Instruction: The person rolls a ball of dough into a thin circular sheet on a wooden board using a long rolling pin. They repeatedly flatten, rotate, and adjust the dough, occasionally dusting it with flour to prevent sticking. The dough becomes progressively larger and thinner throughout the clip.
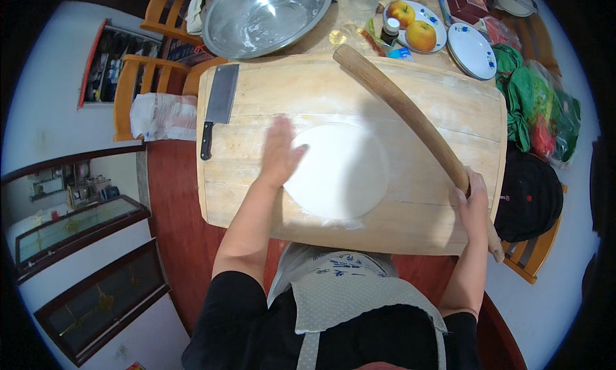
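Note:
A round, flat sheet of white dough (337, 172) lies on a floured wooden board (250, 187). At its left edge is my left hand (280, 151), fingers extended and thumb apart, slightly blurred; whether it touches the dough is unclear. My right hand (471, 196) grips a long wooden rolling pin (409, 112) near its lower end. The pin slants over the board's right part, its far end at the back edge and its near end past the front right corner. A cleaver with a black handle (222, 98) lies on the board at the left.
Behind the board stand a large metal basin (267, 18), a plate with apples (437, 38), stacked plates (471, 50) and a small bottle (390, 30). Wooden chairs (127, 98) are at the left. Plastic bags (541, 110) and a black backpack (527, 196) are at the right.

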Tool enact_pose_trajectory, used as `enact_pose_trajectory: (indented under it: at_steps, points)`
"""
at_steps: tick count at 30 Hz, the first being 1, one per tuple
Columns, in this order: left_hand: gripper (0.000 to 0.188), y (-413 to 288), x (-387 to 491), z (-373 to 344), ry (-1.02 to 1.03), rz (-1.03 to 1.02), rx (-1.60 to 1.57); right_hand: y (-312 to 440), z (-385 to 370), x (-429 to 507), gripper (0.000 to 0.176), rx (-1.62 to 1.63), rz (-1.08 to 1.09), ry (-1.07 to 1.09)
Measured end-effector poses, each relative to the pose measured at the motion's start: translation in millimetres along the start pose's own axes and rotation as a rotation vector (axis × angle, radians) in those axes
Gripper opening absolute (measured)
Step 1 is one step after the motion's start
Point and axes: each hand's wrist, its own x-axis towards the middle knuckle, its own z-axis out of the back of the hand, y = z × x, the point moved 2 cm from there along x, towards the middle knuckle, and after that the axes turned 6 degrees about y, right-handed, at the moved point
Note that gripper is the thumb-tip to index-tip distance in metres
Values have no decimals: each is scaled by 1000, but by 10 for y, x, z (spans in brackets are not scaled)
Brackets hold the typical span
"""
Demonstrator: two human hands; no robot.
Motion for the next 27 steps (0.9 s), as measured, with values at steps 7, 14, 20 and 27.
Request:
enact_pose_trajectory:
  at_steps: [7,14,20,27]
  points:
    - [46,-82,-126,435,-236,40,-537,35,-261,315,54,-88,58,35]
    - [40,-189,-687,283,-270,147,-209,308,-609,848,54,-202,77,19]
    - [26,-246,-629,249,-210,369,-455,494,-647,1089,56,-252,111,8]
    - [22,0,-664,30,-159,482,-929,527,-483,905,52,-376,246,-208]
